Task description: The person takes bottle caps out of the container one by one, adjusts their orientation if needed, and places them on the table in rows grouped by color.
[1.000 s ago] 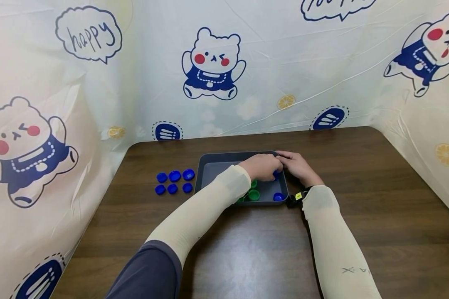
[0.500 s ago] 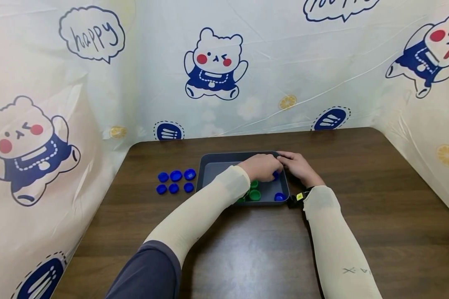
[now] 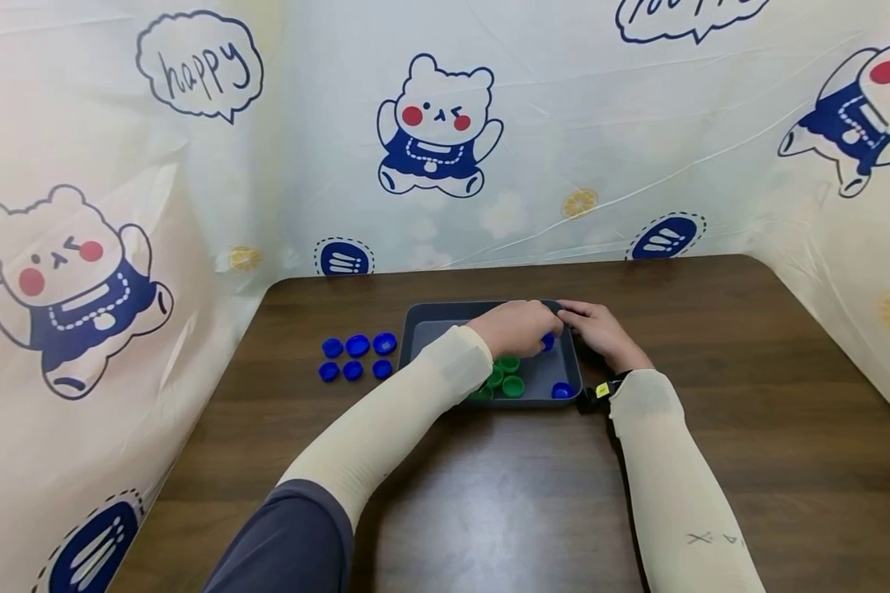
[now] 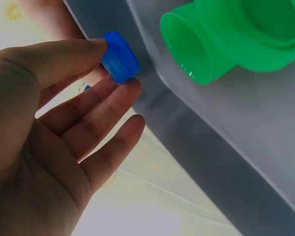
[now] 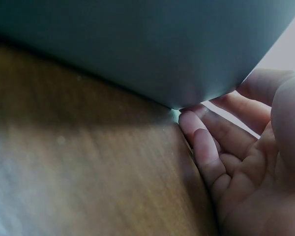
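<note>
In the head view my left hand [image 3: 517,328] is over the right part of a grey tray [image 3: 445,315]. The left wrist view shows its thumb and fingers pinching a small blue bottle cap [image 4: 120,58] close to the tray wall. My right hand [image 3: 606,336] holds the tray's far right corner; in the right wrist view its thumb and fingers lie against the outer wall [image 5: 137,54]. Several green caps [image 3: 512,386] lie inside the tray, partly hidden by my left forearm. Another blue cap [image 3: 562,390] sits in the near right corner.
Left of the tray, several blue caps [image 3: 357,345] stand in two rows on the brown wooden table [image 3: 489,502]. A black wrist strap with a yellow tag [image 3: 601,390] is on my right wrist. Behind the table hangs a printed curtain [image 3: 534,148].
The head view has shifted, so the scene sits slightly further right. Against the tray, my left hand has moved a little left with the blue cap. My right hand stays at the corner.
</note>
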Action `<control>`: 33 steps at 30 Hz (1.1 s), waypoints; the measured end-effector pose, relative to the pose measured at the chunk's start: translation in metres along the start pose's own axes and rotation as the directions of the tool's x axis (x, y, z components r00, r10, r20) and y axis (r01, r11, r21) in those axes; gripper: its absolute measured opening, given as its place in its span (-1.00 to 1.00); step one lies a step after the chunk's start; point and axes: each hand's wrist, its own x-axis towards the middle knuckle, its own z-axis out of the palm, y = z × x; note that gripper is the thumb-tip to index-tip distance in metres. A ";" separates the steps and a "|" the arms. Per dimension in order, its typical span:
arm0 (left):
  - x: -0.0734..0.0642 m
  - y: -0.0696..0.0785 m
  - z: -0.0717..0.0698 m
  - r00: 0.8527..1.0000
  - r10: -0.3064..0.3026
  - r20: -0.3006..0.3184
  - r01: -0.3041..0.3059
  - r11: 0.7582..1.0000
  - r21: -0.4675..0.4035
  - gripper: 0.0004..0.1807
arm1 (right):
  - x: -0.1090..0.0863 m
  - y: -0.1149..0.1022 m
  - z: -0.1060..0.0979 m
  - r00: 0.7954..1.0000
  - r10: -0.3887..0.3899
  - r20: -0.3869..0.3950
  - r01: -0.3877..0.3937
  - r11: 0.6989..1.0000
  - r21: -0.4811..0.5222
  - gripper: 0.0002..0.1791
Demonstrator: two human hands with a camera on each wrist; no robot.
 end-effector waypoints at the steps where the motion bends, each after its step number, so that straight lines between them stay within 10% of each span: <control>1: -0.001 0.000 -0.001 1.000 0.002 -0.006 -0.002 1.000 0.000 -0.70 | 0.000 0.000 0.000 1.000 -0.002 0.001 0.002 1.000 -0.002 -0.45; 33: -0.062 -0.007 -0.015 0.996 -0.043 -0.080 0.046 0.998 0.034 -0.62 | -0.001 -0.001 0.001 1.000 -0.006 0.014 0.006 1.000 -0.011 -0.42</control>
